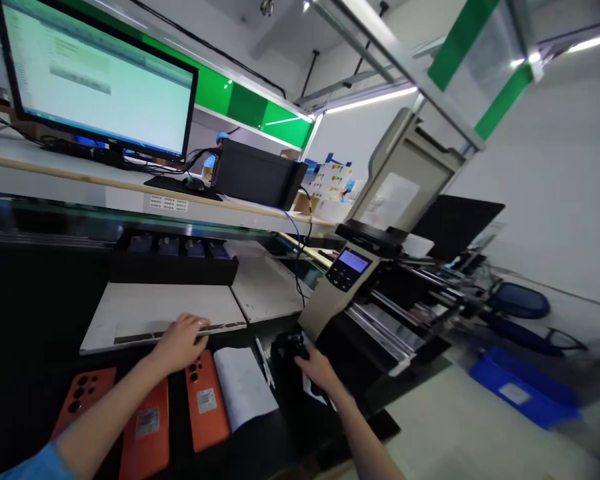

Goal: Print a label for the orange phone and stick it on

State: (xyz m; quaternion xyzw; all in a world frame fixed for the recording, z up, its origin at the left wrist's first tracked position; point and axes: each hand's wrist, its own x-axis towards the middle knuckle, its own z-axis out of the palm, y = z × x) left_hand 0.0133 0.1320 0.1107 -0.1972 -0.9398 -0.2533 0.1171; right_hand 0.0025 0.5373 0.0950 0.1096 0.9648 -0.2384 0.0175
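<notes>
My left hand (pixel 183 343) rests at the front edge of a white board (pixel 165 307), thumb and fingers apart, with nothing visible in it. Just below it lie orange phones, backs up: one with a white label (pixel 210 407), another labelled one (pixel 147 433) partly under my forearm, and a third (pixel 87 400) at the left. My right hand (pixel 320 370) is closed on a black handheld scanner (pixel 287 347), whose lower part is hard to make out. Between my hands are a white paper sheet (pixel 243 387) and a thin white pen-like stick (pixel 265 362).
To the right stands a label printer (pixel 337 287) with its cover raised. Behind the white board is a black tray (pixel 175 270) holding several dark items. A monitor (pixel 100 80) and a black box (pixel 257 173) occupy the shelf. A blue bin (pixel 525 387) sits on the floor.
</notes>
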